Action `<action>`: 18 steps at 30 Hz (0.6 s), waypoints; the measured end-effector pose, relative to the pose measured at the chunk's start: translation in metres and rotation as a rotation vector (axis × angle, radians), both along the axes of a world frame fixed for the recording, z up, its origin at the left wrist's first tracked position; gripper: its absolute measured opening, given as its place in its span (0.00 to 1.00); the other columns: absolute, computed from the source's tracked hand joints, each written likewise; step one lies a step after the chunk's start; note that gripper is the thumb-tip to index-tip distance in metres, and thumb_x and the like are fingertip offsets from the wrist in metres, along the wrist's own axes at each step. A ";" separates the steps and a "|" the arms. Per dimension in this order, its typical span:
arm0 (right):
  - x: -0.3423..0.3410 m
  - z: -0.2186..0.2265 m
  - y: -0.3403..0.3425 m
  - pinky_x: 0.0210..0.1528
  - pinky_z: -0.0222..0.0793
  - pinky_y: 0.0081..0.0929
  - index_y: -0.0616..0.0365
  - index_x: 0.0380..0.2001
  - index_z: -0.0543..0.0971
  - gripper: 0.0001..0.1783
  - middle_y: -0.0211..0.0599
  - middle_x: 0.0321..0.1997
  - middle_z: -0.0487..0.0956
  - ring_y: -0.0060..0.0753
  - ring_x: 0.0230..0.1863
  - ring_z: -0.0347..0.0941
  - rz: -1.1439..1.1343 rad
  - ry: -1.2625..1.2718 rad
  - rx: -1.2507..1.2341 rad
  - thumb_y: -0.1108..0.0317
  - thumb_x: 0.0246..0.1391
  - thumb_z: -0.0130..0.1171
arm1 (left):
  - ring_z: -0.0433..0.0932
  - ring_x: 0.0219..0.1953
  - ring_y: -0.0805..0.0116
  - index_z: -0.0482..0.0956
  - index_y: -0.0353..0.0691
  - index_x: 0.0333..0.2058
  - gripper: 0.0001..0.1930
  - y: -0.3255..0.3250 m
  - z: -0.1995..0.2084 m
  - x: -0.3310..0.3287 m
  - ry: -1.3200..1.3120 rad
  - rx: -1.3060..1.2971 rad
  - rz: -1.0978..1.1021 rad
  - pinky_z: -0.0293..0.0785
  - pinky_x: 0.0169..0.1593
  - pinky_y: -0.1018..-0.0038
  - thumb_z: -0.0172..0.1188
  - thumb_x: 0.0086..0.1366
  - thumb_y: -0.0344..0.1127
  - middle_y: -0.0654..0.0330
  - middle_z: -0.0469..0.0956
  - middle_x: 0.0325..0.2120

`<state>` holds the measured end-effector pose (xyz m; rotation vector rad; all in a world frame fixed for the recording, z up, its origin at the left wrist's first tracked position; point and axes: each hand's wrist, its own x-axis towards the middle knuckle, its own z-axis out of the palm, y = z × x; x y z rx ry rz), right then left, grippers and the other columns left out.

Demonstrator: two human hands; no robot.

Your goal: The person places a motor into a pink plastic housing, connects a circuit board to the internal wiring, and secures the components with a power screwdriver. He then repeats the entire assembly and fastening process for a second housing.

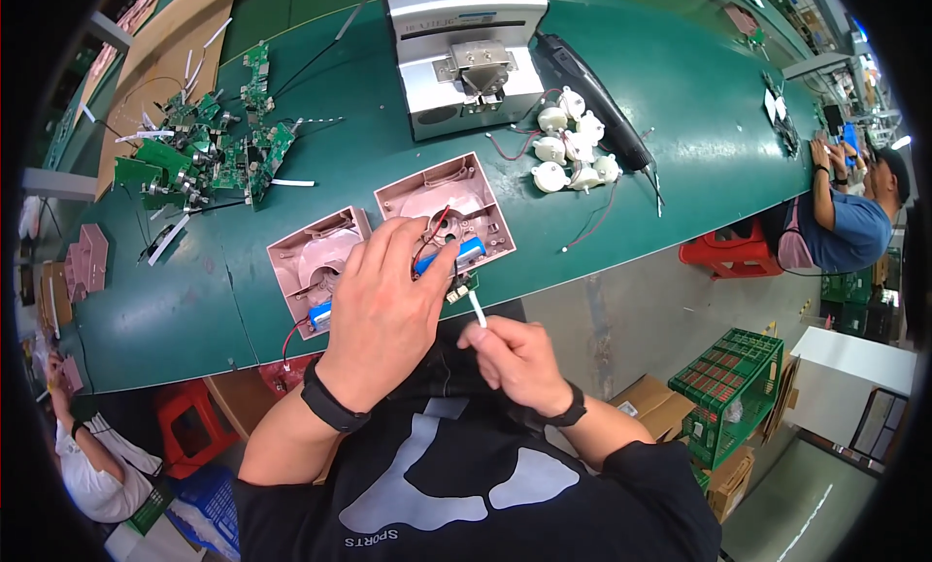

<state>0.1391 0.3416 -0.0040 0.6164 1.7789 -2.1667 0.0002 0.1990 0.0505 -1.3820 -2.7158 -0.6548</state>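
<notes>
My left hand (pixel 383 305) reaches over two open pink plastic housings (pixel 491 205), (pixel 286 261), its fingers stretched out and its thumb across a blue battery pack (pixel 470 252). What lies under its palm is hidden. Another blue battery pack (pixel 319 316) shows in the left housing, partly behind this hand. Beside the thumb, at the table's near edge, is a small circuit board (pixel 459 293) with a white strip (pixel 477 308) coming off it. My right hand (pixel 519 361) is closed, with thumb and forefinger pinching the lower end of that strip. Thin red and black wires run into the housings.
On the green table (pixel 359 86) stand a white-and-black machine (pixel 470 67), several round white parts with wires (pixel 573 145) and a black corded hand tool (pixel 597 96). Green circuit boards (pixel 214 145) are heaped left. People (pixel 845 208), (pixel 102 465) sit at both sides. A green crate (pixel 728 387) stands right.
</notes>
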 end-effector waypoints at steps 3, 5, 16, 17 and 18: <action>0.003 0.007 0.011 0.21 0.66 0.25 0.65 0.34 0.83 0.15 0.34 0.17 0.77 0.24 0.18 0.76 0.062 0.029 0.198 0.65 0.71 0.57 | 0.73 0.59 0.49 0.83 0.42 0.52 0.23 0.000 -0.001 0.000 0.020 -0.016 0.018 0.73 0.56 0.59 0.70 0.55 0.29 0.49 0.74 0.53; 0.004 -0.009 0.008 0.22 0.68 0.31 0.64 0.33 0.82 0.13 0.40 0.18 0.77 0.36 0.18 0.76 0.070 0.258 0.461 0.66 0.69 0.59 | 0.73 0.59 0.49 0.83 0.40 0.51 0.23 0.003 -0.004 -0.002 0.038 -0.017 0.026 0.73 0.55 0.59 0.69 0.55 0.28 0.49 0.74 0.51; -0.010 0.001 0.018 0.26 0.72 0.48 0.57 0.30 0.80 0.12 0.47 0.22 0.80 0.54 0.24 0.79 0.389 0.495 1.028 0.62 0.64 0.63 | 0.73 0.55 0.51 0.82 0.35 0.50 0.20 0.005 -0.007 0.002 0.052 -0.157 0.085 0.72 0.57 0.60 0.60 0.57 0.29 0.48 0.75 0.49; -0.006 0.006 0.022 0.25 0.72 0.48 0.56 0.31 0.81 0.12 0.47 0.21 0.80 0.54 0.23 0.79 0.441 0.431 1.107 0.60 0.64 0.63 | 0.73 0.55 0.52 0.81 0.35 0.51 0.20 0.005 -0.009 0.002 0.059 -0.138 0.057 0.71 0.57 0.60 0.59 0.58 0.30 0.48 0.75 0.48; -0.005 0.010 0.022 0.25 0.72 0.48 0.56 0.31 0.81 0.12 0.47 0.21 0.80 0.54 0.23 0.79 0.462 0.458 1.109 0.60 0.64 0.63 | 0.73 0.55 0.52 0.81 0.35 0.51 0.20 0.003 -0.011 0.001 0.069 -0.134 0.087 0.71 0.57 0.60 0.59 0.58 0.30 0.48 0.75 0.48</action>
